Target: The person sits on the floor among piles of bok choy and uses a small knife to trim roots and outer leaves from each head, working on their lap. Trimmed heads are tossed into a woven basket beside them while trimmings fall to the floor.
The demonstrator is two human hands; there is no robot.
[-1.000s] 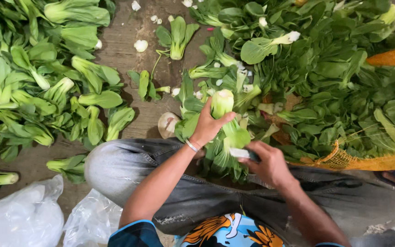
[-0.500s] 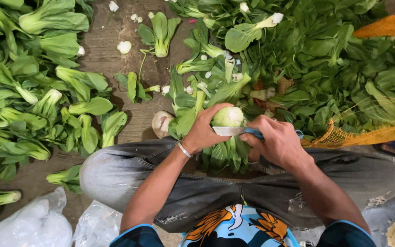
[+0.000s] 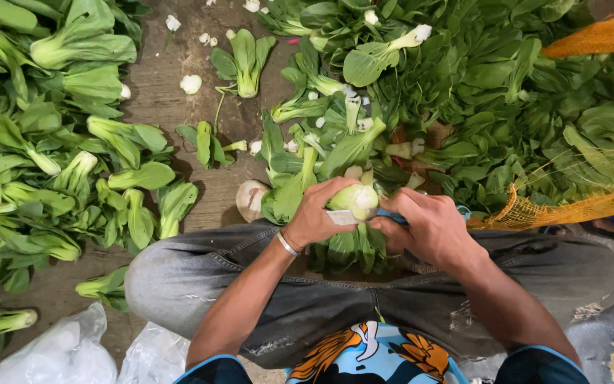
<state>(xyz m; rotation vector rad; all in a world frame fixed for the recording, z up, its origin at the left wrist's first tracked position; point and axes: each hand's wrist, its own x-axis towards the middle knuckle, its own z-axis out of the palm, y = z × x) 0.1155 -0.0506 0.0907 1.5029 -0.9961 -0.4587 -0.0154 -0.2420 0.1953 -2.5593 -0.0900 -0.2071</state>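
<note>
The left hand wraps its fingers around a bok choy at centre. The right hand, at three o'clock of it, grips a knife against its base. An orange mesh sack of greens lies at three o'clock.

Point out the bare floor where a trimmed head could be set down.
Bare brown floor runs between the left heap of green bok choy and the right green leafy pile, holding only a few loose heads and white trimmings. Both heaps are crowded.
</note>
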